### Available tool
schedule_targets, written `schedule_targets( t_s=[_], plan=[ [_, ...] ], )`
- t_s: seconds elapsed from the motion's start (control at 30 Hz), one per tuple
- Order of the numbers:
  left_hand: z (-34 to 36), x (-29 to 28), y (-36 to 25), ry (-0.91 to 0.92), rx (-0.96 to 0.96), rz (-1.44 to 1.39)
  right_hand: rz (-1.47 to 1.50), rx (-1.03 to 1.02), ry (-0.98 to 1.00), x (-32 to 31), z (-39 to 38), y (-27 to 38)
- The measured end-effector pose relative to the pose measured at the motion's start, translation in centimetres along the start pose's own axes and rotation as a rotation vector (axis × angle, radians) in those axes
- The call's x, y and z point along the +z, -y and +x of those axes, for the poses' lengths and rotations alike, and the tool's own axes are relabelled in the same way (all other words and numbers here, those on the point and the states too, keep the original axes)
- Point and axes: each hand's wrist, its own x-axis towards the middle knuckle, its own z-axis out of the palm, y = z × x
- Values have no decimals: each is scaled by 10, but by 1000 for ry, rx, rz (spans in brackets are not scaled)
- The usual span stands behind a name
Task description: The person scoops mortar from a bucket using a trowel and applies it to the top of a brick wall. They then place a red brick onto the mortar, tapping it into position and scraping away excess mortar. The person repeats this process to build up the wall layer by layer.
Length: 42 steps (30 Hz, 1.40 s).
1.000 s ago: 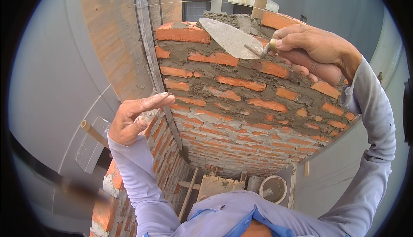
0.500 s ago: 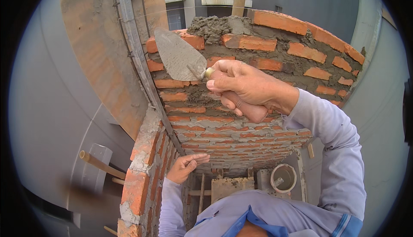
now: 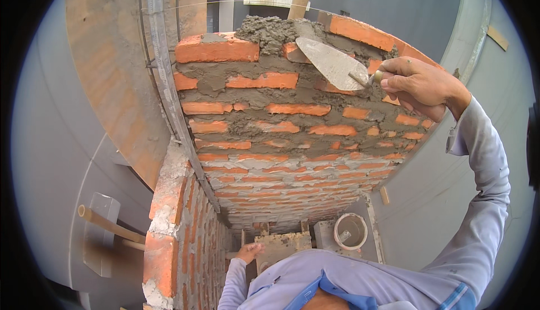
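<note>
My right hand (image 3: 419, 82) is closed round the handle of a pointed bricklaying trowel (image 3: 332, 65). The grey blade points left in front of the top courses of a red brick wall (image 3: 261, 80), and I cannot tell whether it touches them. A heap of wet mortar (image 3: 267, 34) fills the gap in the top course between a brick at the left (image 3: 219, 50) and another at the right (image 3: 363, 31). Low down near my body, my left hand (image 3: 250, 252) holds nothing, its fingers loosely extended above a wooden board (image 3: 281, 247).
A white bucket (image 3: 350, 231) with something in it stands below the wall. A metal upright (image 3: 163, 57) and a thin string (image 3: 225, 3) run by the wall's left end and top. A lower side wall (image 3: 163, 242) juts toward me; wooden poles (image 3: 109, 224) stick out beyond it.
My right hand has carried the trowel to the right along the wall. My left hand has dropped lower, toward the board. The view has shifted a little.
</note>
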Motion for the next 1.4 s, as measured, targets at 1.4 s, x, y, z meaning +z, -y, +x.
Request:
schedule_targets(
  t_s=[1.4],
  plan=[
    [-57,10,-20,-240,-140,-47,77,-202,-106,51,-6,-64]
  ],
)
